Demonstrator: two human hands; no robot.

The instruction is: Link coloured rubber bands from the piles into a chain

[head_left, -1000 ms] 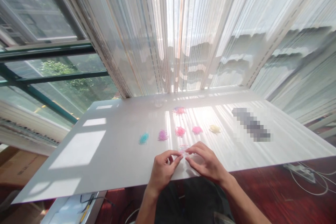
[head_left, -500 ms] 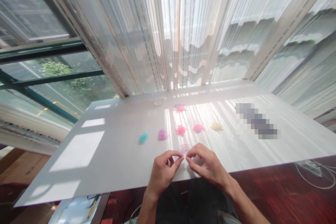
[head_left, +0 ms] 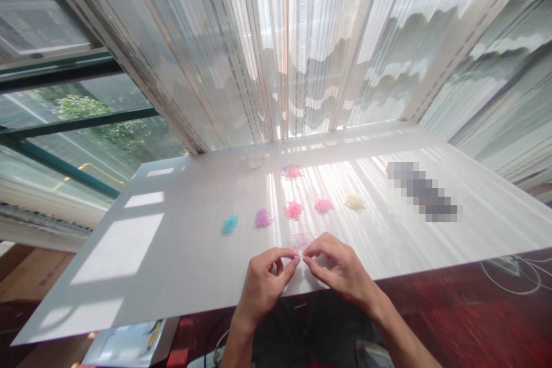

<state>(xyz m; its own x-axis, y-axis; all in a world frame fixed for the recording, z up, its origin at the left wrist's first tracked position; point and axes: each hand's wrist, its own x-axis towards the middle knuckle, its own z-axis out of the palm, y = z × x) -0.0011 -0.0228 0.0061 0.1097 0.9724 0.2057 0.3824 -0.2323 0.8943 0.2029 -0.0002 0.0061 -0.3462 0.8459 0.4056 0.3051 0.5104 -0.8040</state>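
My left hand (head_left: 267, 279) and my right hand (head_left: 340, 267) meet fingertip to fingertip above the near edge of the white table (head_left: 190, 276). Both pinch thumb against forefinger; whatever sits between them is too small to name. Just beyond the fingertips lies a mixed-colour pile of thin, wiry pieces (head_left: 302, 239), partly hidden by my right hand. Farther out runs a row of single-colour piles: a teal pile (head_left: 229, 224), a purple pile (head_left: 263, 218), a red-pink pile (head_left: 294, 210), a pink pile (head_left: 323, 206) and a yellow pile (head_left: 355, 202).
Behind the row is another mixed pile (head_left: 292, 172). A clear container (head_left: 255, 158) stands near the back edge, with a small clear item (head_left: 332, 142) to its right. A blurred-out dark object (head_left: 422, 191) lies at right. Sheer curtains (head_left: 293, 57) hang behind the table.
The fingertips of both hands have come slightly closer together. The view has shifted a little, so the table and piles appear slightly farther left and mostly higher. The piles look unchanged.
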